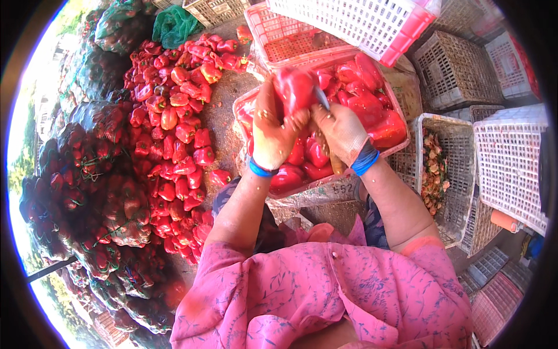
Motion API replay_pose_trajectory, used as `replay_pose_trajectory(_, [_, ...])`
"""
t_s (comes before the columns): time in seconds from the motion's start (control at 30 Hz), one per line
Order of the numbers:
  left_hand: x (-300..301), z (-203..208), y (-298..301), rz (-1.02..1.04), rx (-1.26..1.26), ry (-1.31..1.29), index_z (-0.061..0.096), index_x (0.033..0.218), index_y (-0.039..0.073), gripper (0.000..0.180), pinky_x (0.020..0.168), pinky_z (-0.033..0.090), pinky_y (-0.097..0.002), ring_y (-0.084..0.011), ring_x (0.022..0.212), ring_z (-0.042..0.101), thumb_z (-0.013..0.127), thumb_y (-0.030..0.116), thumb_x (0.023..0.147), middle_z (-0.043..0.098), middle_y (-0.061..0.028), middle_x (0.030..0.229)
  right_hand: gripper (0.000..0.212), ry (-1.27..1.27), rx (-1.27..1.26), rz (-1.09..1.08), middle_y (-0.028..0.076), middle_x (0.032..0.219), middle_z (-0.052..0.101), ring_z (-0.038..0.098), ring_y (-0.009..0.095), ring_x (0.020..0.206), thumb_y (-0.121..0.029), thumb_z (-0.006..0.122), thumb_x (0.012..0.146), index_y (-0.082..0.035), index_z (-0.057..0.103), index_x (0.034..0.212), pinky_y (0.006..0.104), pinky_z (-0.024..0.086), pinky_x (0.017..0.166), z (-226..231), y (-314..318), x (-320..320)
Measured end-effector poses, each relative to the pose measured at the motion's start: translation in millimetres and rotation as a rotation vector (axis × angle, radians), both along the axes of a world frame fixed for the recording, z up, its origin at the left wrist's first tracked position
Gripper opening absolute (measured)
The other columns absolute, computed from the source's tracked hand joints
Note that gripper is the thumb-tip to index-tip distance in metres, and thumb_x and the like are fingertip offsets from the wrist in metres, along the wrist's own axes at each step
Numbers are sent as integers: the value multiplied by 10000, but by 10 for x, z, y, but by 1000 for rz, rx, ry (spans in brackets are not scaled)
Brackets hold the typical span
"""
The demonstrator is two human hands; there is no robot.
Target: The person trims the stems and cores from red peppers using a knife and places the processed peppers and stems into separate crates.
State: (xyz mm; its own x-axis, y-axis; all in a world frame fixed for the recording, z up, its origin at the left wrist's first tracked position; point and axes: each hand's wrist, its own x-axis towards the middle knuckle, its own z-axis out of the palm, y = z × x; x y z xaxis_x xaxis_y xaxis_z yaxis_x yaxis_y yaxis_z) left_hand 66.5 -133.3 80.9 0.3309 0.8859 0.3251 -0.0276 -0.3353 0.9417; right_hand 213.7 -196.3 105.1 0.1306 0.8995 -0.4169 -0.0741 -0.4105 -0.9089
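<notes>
My left hand, in a stained whitish glove with a blue band at the wrist, grips a red bell pepper above a pink crate. Close beside it, my right hand, gloved and banded the same way, is closed around a small knife. The blade points up against the pepper's right side; the handle is hidden in my fingers. Whole red peppers fill the crate under both hands. Small pale seeds cling to my gloves and forearms.
A large heap of red peppers covers the floor at left, with net sacks of peppers beyond it. Pepper scraps lie in a grey crate at right. More crates are stacked there; a white-and-pink crate leans at the far side.
</notes>
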Motion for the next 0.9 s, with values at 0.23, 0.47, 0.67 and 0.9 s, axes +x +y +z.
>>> replay_pose_trajectory(0.23, [86,8,434,169,-462,-624,519,1369,26,455,929,556,-415,-260,1086,661,607,275,999,635,-121,1255,379,-504,136,178,119,608,612,647,192,569,-352,613,980,12,682,900,349,483,504,-531,-226,-178])
replay_pose_trajectory(0.47, [235,-217,193,-88,-765,-706,515,1368,12,478,1009,498,-390,-269,1132,637,632,261,977,641,-131,1256,368,-118,364,-236,27,708,644,597,93,607,-355,741,893,-22,668,1032,272,466,520,-314,216,79])
replay_pose_trajectory(0.67, [185,-255,184,-123,-817,-413,518,1317,0,428,910,560,-389,-251,1044,673,657,142,938,661,-132,1175,226,297,75,-164,-10,692,615,524,87,498,-255,768,826,-72,709,944,243,396,436,-219,199,91])
replay_pose_trajectory(0.9, [93,-261,272,-143,-875,-544,537,1307,-48,508,850,576,-365,-250,1004,679,733,154,884,673,-140,1137,194,277,44,-112,-12,695,608,530,80,545,-231,727,821,-64,706,919,228,405,485,-231,191,122])
